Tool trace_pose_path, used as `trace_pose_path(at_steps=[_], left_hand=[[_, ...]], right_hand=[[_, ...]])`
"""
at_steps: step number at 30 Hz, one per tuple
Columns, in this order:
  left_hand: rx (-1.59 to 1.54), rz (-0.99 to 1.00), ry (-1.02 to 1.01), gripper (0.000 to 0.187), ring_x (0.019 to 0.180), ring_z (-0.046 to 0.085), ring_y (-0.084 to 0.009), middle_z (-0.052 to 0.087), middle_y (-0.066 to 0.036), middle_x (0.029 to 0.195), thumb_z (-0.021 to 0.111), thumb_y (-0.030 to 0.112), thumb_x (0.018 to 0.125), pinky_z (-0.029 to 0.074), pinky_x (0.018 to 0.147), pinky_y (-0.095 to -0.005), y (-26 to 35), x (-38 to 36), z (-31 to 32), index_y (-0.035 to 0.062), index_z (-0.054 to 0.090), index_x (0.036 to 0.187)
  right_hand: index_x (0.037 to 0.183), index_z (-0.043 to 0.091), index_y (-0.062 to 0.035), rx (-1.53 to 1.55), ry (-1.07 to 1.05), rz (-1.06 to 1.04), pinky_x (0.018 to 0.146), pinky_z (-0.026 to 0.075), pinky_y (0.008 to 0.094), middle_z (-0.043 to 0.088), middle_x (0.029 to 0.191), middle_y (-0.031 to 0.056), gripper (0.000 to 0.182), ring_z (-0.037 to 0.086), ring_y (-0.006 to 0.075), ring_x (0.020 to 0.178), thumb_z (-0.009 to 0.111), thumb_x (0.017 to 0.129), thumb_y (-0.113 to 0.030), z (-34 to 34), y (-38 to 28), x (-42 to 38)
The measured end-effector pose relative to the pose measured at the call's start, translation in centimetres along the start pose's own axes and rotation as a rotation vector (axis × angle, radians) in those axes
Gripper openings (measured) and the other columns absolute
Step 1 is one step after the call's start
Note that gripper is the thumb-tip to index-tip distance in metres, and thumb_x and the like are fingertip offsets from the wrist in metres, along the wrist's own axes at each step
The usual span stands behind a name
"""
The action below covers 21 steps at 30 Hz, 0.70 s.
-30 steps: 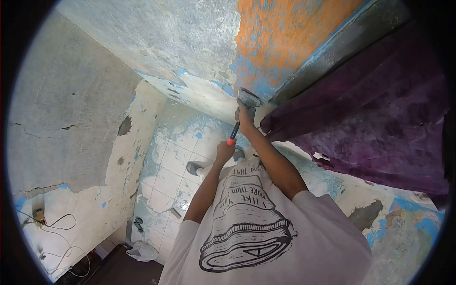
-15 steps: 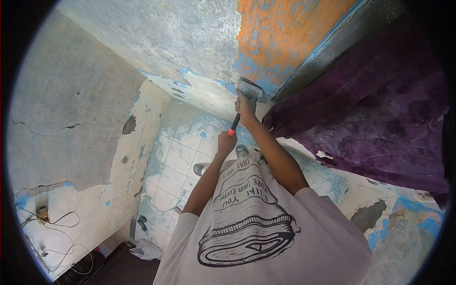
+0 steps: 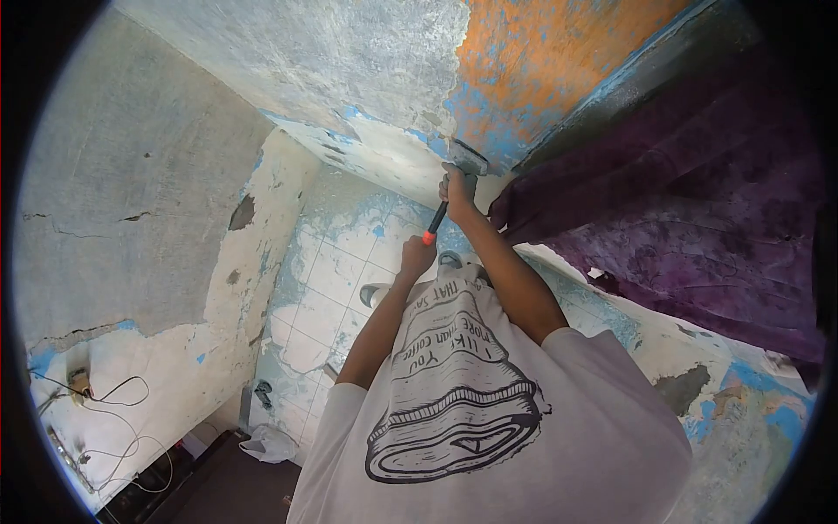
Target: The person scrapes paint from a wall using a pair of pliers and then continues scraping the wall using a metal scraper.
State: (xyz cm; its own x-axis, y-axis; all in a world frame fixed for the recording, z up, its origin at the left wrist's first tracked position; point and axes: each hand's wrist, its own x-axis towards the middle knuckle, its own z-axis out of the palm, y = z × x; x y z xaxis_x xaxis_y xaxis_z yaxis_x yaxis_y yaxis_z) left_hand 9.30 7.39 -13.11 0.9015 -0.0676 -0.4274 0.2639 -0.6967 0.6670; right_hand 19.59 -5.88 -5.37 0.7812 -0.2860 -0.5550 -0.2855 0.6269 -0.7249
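A long-handled scraper has its wide grey blade at the lower part of the wall, by the edge of the orange and blue paint. My right hand is wrapped round the scraper near its head. Lower down, my left hand grips the end of the black handle, just below its red-orange band. Whether the blade's edge touches the wall is hard to make out. Flaking blue and cream patches lie left of the blade.
A purple curtain hangs close on the right. Worn white floor tiles spread below, with a plastic bag farther back. Loose cables run from a socket on the left wall. My feet are near the wall.
The view has shifted slightly, so the wall appears farther right and higher. Against the wall, the scraper blade sits a little lower. Both hands keep their hold.
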Motion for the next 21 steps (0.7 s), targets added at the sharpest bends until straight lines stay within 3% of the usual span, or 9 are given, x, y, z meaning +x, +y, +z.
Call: trace_pose_path(at_steps=[3, 5, 21], left_hand=[[0.014, -0.007, 0.06, 0.038, 0.079, 0.065, -0.0493, 0.064, -0.033, 0.076, 0.063, 0.028, 0.088, 0.052, 0.072, -0.0531, 0.3, 0.7, -0.1, -0.0077, 0.065, 0.076], [-0.036, 0.044, 0.07, 0.037, 0.079, 0.066, -0.0496, 0.064, -0.034, 0.076, 0.063, 0.027, 0.087, 0.052, 0.073, -0.0536, 0.4, 1.1, 0.3, -0.0084, 0.065, 0.076], [-0.005, -0.015, 0.024, 0.039, 0.078, 0.065, -0.0495, 0.064, -0.033, 0.075, 0.064, 0.028, 0.088, 0.052, 0.07, -0.0535, 0.3, 0.4, -0.7, -0.0073, 0.065, 0.073]], right_hand=[[0.064, 0.038, -0.0168, 0.021, -0.004, 0.017, 0.036, 0.022, 0.0272, 0.03, 0.048, -0.0041, 0.036, 0.028, 0.0084, 0.035, 0.064, 0.088, -0.013, 1.2, -1.7, -0.9], [0.063, 0.037, -0.0171, 0.027, -0.022, -0.114, 0.036, 0.022, 0.0269, 0.03, 0.049, -0.0048, 0.037, 0.029, 0.0081, 0.035, 0.066, 0.087, -0.014, 1.2, -1.5, -0.8], [0.064, 0.038, -0.0176, 0.019, 0.089, -0.021, 0.037, 0.023, 0.027, 0.034, 0.051, -0.0068, 0.037, 0.032, 0.0073, 0.037, 0.068, 0.085, -0.015, 0.4, 0.2, 0.2]])
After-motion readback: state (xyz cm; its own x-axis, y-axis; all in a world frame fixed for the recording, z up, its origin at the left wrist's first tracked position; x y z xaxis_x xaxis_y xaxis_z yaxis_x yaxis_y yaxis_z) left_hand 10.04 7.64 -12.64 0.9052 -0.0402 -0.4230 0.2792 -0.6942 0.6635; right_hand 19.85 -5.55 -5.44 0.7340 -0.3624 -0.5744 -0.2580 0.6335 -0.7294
